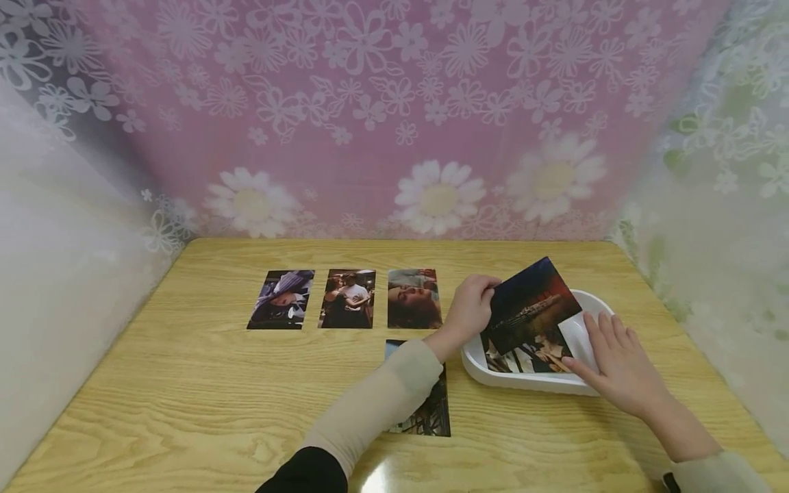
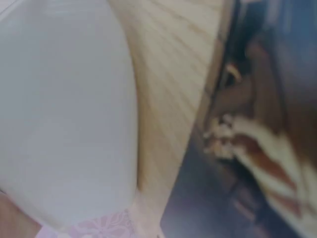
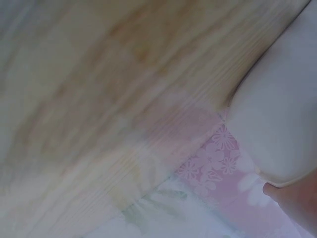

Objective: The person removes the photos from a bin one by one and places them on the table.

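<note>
My left hand pinches the left edge of a dark photo print showing a lit ship, tilted above the white plastic tray. Under it, in the tray, another photo print with figures on it is partly covered. At the tray's right side my right hand lies with its fingers extended over the rim, the thumb reaching to the lower print's edge. In the left wrist view, the tray's outer wall fills the left. The right wrist view shows the tray's wall and a fingertip at its rim.
Three photo prints lie in a row on the wooden table: a sideways face, a couple and a close-up face. Below the third, a further print is partly hidden by my left sleeve. Flowered curtains enclose the table.
</note>
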The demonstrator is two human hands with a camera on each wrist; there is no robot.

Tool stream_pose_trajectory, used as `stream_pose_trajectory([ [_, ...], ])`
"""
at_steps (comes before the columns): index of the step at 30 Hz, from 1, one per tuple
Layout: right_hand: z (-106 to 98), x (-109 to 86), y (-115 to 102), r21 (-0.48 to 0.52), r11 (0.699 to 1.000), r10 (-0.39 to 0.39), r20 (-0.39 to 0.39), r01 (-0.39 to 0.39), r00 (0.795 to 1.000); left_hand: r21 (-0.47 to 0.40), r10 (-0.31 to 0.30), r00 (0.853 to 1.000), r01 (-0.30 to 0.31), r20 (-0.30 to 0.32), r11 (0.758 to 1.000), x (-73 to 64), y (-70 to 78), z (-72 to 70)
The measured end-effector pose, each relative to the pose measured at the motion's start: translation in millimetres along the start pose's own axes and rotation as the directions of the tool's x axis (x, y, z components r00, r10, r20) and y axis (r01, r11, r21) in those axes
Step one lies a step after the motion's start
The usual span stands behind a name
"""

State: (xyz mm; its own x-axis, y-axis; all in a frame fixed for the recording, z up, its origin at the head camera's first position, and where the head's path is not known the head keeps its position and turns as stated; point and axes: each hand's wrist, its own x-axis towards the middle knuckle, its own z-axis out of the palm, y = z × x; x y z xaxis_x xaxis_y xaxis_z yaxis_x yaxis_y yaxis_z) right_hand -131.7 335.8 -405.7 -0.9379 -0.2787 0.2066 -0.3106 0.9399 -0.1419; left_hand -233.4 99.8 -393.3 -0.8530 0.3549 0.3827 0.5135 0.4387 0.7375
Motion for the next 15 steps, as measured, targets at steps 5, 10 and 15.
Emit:
stream_pose_trajectory([
  [5,2.2,2.0,-0.5,-0.002,1.0,-0.008,-0.01,0.008,1.0,-0.158,-0.113,0.986,0.093,-0.123,0.983,-1.3,-2.2,-20.1],
  [10,1.4,1.7,0.4,-0.005,1.0,-0.009,-0.011,0.009,1.0,-0.353,-0.277,0.953,0.219,-0.122,0.91,-7.1,-3.8,-44.8],
  [15,0.1,0.4,-0.5,0.0,1.0,0.003,0.004,-0.003,1.0,-0.538,-0.4,0.916,0.335,-0.004,0.773,-24.3,-7.2,-72.4],
])
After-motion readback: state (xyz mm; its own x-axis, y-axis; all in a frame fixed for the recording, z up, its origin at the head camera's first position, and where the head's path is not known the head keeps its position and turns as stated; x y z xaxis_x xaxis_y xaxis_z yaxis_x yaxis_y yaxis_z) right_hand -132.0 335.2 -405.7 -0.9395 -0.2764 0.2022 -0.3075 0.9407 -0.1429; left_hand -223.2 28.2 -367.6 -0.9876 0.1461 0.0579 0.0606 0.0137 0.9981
